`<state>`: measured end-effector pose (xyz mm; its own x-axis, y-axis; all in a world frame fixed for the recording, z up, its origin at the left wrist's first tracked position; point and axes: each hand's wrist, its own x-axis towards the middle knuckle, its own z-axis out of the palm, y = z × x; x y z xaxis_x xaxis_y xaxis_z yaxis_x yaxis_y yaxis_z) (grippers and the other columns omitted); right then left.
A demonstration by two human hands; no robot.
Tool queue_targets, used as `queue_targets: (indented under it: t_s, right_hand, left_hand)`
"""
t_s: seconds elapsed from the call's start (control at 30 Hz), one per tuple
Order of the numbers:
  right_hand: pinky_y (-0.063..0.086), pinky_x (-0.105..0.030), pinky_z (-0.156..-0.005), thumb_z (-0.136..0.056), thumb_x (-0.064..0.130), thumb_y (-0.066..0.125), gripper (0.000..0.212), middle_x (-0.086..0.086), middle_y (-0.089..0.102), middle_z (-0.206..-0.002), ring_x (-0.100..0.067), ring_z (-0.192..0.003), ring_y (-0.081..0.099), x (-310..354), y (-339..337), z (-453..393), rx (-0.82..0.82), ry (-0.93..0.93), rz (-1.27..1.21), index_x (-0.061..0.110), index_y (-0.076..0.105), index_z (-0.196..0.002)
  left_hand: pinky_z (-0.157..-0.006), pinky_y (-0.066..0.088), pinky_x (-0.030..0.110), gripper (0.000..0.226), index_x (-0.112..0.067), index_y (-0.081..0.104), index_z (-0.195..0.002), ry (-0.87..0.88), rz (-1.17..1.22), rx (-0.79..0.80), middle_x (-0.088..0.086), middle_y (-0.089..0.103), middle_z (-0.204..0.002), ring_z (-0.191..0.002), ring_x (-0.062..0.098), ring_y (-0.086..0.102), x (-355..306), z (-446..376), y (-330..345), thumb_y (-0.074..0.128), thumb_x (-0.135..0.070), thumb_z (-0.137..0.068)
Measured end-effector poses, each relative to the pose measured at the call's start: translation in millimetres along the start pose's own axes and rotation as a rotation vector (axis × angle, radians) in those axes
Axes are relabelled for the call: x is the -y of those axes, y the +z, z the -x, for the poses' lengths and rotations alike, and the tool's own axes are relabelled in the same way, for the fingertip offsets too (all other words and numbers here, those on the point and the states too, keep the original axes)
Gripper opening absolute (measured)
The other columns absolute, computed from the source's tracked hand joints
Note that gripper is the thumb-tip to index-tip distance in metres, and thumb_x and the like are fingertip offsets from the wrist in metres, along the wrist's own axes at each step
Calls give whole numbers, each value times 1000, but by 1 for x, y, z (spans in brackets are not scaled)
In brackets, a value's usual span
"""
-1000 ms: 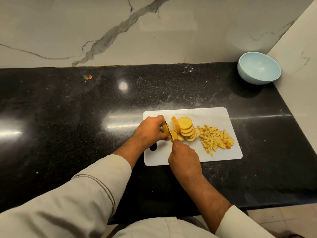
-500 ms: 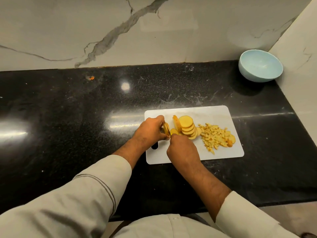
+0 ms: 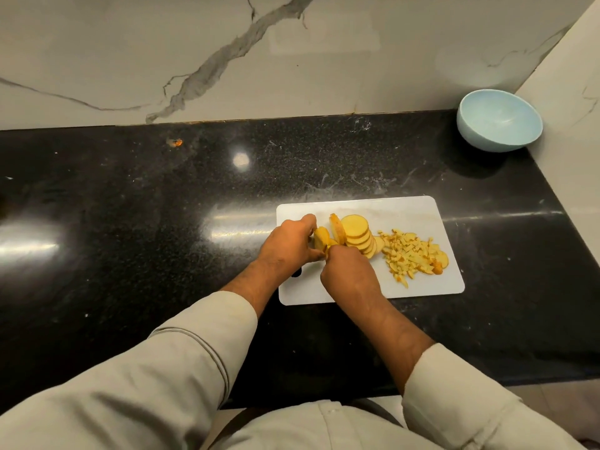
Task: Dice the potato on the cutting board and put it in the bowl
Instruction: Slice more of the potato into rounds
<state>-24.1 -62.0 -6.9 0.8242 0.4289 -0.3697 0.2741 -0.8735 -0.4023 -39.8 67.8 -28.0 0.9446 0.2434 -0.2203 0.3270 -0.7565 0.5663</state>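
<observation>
Head view: your left hand sits at the left part of the white cutting board, fingers curled round the uncut end piece of the potato. Your right hand is closed just beside it, knuckles up; it appears to grip a knife, but the handle and blade are hidden, so this cannot be confirmed. The two hands touch at the potato piece. Directly right of them a row of round potato slices leans overlapping on the board. Further right lies a loose pile of diced potato, all on the board. The light blue bowl stands on the black countertop, well apart at the far right corner against the marble wall.
</observation>
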Motion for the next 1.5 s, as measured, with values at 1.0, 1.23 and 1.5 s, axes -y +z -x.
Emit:
queue_targets:
  t_s: [1.0, 1.23, 1.5]
  right_hand:
    - [37, -32, -61, -96, 10, 43, 24, -11, 67, -97, -30, -84, 64, -17, 38, -1, -102, -103, 76, 7, 52, -118]
    - [37, -32, -62, -98, 11, 38, 31, -11, 66, -101, -30, -87, 65, -23, 43, 6, -103, -96, 97, 8, 47, -128]
    - [45, -35, -68, -99, 15, 35, 45, -6, 64, -105, -26, -89, 65, -54, 54, 54, -24, -124, 208, 11, 28, -143]
  left_hand:
    - [-99, 46, 35, 55, -16, 54, -136, 361, -277, -55, 4, 48, -142, -128, 20, 52, 23, -6, -1, 69, -33, -85]
    - [-89, 52, 37, 53, -15, 57, -133, 389, -292, -93, 4, 51, -141, -121, 22, 57, 21, 2, 2, 69, -37, -86]
    - [-83, 57, 43, 50, -9, 63, -125, 387, -153, -185, 12, 61, -129, -110, 30, 64, 24, 17, 14, 77, -23, -79]
